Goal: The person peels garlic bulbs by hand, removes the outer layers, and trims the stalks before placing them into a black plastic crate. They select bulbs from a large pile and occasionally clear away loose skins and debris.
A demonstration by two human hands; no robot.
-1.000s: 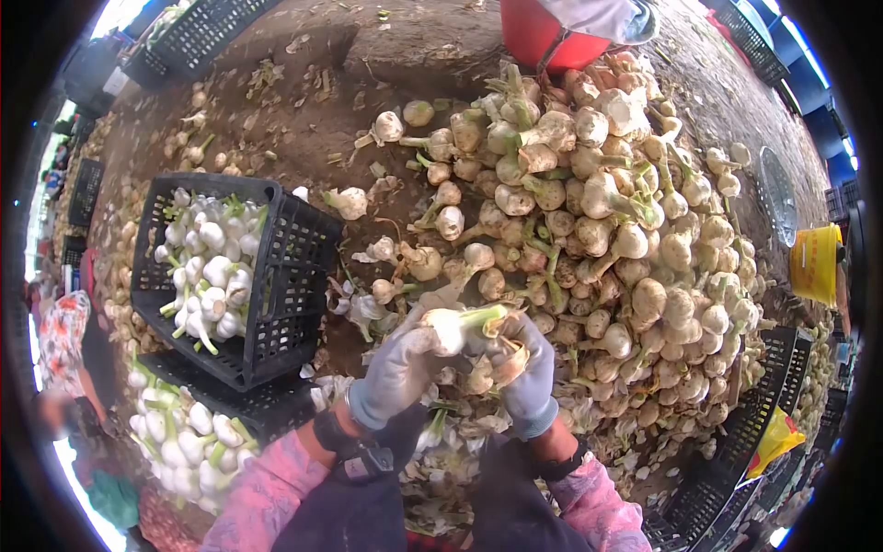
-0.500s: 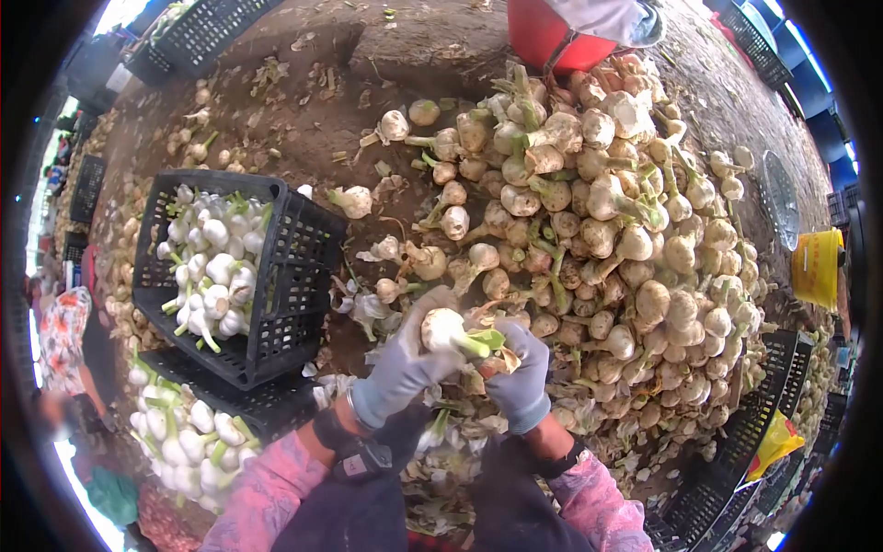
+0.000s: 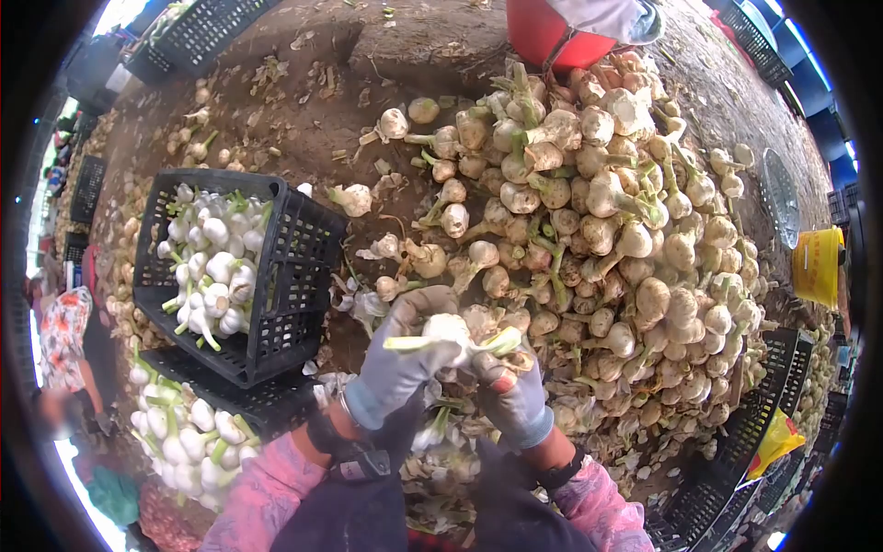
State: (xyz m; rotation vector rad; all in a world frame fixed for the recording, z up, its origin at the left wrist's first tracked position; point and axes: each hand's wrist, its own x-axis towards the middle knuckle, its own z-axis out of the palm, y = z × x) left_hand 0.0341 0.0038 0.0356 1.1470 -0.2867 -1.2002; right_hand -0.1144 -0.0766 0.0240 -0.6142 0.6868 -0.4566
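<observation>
Low in the middle, my gloved left hand is closed around a pale garlic bulb, whose green stem points left. My gloved right hand is just beside it, fingers closed on peeled outer skin with a green stem piece. The two hands are close together, above loose skins on the ground. A large heap of unpeeled garlic lies beyond and to the right. On the left, a tilted black crate holds clean white bulbs, and more white bulbs lie below it.
A red bucket with a cloth stands behind the heap. At the right are a yellow container, a black crate and a yellow bag. Another person is at the far left. A crate stands at the upper left.
The bulb in my left hand has turned, its stem swinging from right to left. My right hand has drawn down slightly and now grips peeled skin and a stem piece.
</observation>
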